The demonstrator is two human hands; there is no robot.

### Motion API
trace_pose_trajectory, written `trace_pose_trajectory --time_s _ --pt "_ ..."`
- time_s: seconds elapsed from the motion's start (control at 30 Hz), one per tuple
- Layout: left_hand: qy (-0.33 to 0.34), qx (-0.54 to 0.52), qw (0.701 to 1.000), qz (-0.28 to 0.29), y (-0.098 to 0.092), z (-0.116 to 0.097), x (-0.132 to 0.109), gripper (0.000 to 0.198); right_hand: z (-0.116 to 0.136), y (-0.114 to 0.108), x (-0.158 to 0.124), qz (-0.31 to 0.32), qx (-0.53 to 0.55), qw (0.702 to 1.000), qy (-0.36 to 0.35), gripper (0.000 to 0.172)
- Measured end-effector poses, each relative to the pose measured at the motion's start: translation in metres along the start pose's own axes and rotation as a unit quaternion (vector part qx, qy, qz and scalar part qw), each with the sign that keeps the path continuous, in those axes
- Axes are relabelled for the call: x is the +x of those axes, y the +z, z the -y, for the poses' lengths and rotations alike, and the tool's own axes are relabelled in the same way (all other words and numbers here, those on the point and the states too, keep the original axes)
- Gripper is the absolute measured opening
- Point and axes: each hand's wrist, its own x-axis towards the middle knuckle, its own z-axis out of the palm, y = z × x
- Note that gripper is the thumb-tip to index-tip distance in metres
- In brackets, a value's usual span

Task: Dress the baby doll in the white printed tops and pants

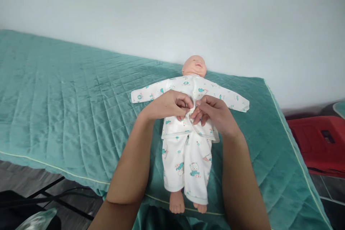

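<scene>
A baby doll (194, 65) lies on its back on a teal quilted bed cover (67, 104), head toward the wall, arms spread. It wears a white printed shirt (185, 86) and matching trousers (188, 165); its bare feet reach the near edge. My left hand (169, 105) and my right hand (214, 113) meet over the doll's chest. Both pinch the front opening of the shirt, fingers curled on the fabric.
A pale wall rises behind the bed. A red box-like object (318, 143) stands on the floor to the right. Dark cables and a black frame (45, 196) show under the bed's near left edge.
</scene>
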Motion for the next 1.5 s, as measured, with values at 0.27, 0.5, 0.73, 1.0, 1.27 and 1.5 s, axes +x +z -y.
trace_pose_trajectory --time_s 0.27,0.5,0.73,1.0,1.27,1.5 --pt "0.03 -0.01 0.999 -0.009 0.002 0.001 0.002 0.021 0.003 0.001 0.0 0.0 0.0 1.0 -0.002 0.034" --pt "0.055 -0.045 0.997 0.011 0.0 0.004 0.002 0.023 0.003 0.0 -0.001 0.002 -0.008 1.0 0.007 0.037" --pt "0.001 -0.032 0.998 0.058 -0.005 0.003 -0.001 0.029 0.003 -0.002 -0.002 0.008 -0.003 1.0 0.005 0.038" --pt "-0.024 -0.012 0.998 0.051 -0.009 0.002 -0.004 0.028 -0.007 -0.012 0.002 -0.094 0.097 0.984 -0.117 0.028" --pt "0.088 -0.047 0.989 -0.108 -0.006 0.008 0.003 0.027 -0.03 -0.011 0.02 -0.207 -0.147 0.933 -0.254 0.032" --pt "0.215 0.103 0.9 -0.366 0.002 0.022 0.027 0.023 -0.033 -0.012 0.021 -0.136 -0.255 0.928 -0.236 0.054"
